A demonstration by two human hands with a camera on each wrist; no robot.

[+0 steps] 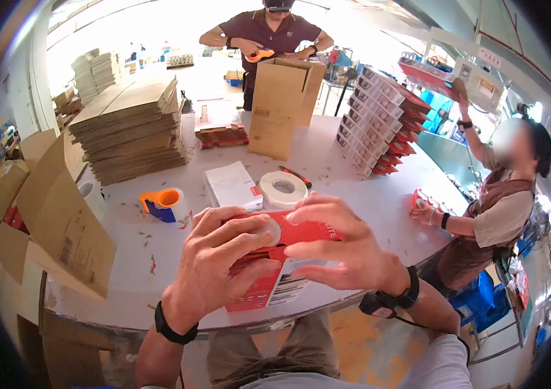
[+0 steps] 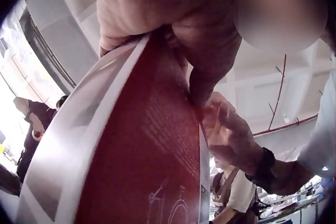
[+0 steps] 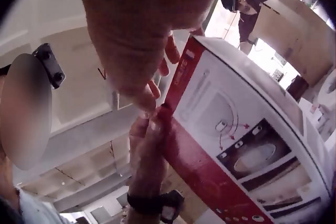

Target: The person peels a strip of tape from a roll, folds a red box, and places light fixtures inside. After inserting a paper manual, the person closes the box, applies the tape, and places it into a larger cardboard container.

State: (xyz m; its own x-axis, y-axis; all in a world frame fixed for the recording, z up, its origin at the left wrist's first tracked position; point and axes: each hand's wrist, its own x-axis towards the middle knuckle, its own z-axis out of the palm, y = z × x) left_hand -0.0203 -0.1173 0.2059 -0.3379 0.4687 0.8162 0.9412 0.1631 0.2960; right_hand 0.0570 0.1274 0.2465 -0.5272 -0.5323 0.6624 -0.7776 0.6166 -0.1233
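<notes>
Left hand [image 1: 218,251] rests atop red box [image 1: 254,295], fingers extended; right hand [image 1: 348,254] spread over right side; box below both.

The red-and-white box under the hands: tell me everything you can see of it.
The red-and-white box looks like printed cardboard: red panels with pale lettering and line drawings, plus a white panel of product pictures with red arrows in the right wrist view. It appears upright at the near edge of the table. A pale round disc shows on its red top. The left hand lies across the top, fingers at the disc; the right hand is beside it, exact contact unclear.
</notes>
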